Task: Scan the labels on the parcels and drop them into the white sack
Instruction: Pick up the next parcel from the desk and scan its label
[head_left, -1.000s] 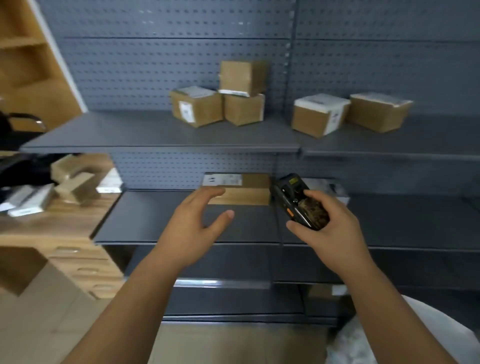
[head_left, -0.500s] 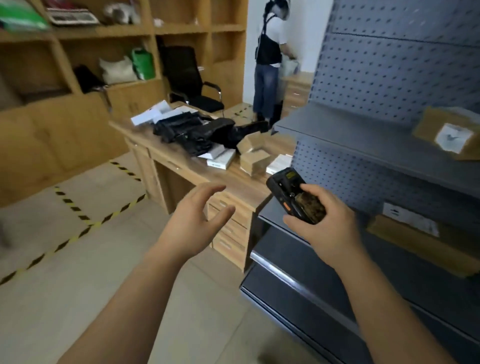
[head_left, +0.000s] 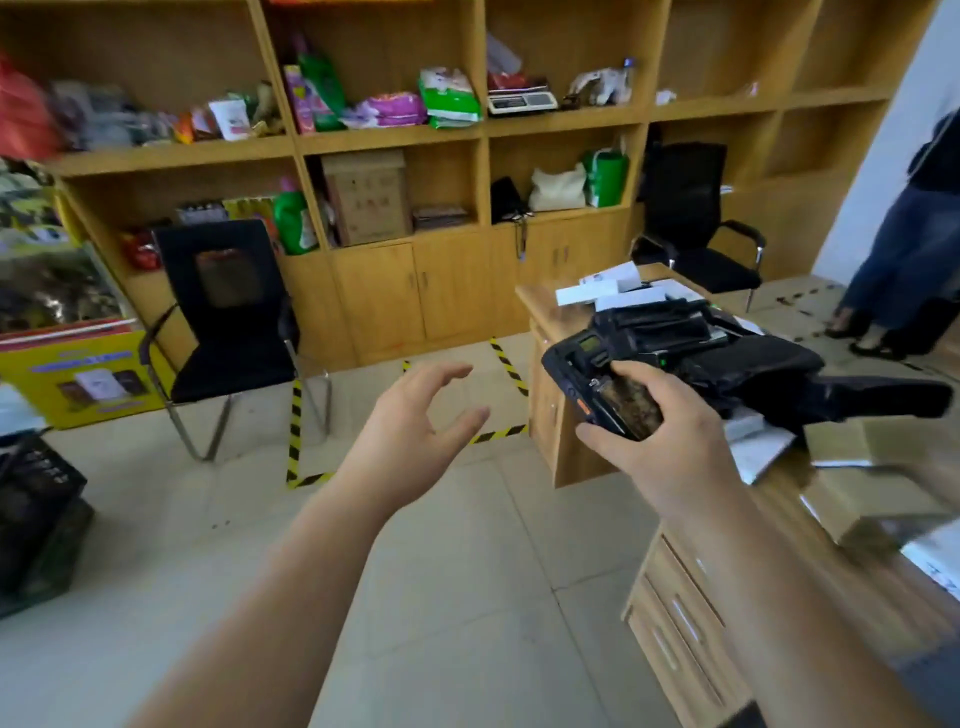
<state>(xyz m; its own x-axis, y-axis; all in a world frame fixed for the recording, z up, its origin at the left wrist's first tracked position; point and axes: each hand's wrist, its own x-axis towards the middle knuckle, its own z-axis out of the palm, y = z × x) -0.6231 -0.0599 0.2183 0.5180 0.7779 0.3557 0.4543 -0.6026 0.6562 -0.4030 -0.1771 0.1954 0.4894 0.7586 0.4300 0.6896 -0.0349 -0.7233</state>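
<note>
We can read no text here. The yellow box (head_left: 78, 374) at the left carries a blue strip of print and small pictures, but blur leaves its characters beyond us. The brown carton (head_left: 366, 197) on the wooden shelf shows faint reddish marks that we cannot make out. The bright packets (head_left: 449, 96) on the upper shelf bear printing too smeared to read. The scanner (head_left: 602, 389) has a small greenish screen whose contents we cannot tell. The white boxes (head_left: 608, 288) on the counter (head_left: 540, 301) show only tiny dark specks.
</note>
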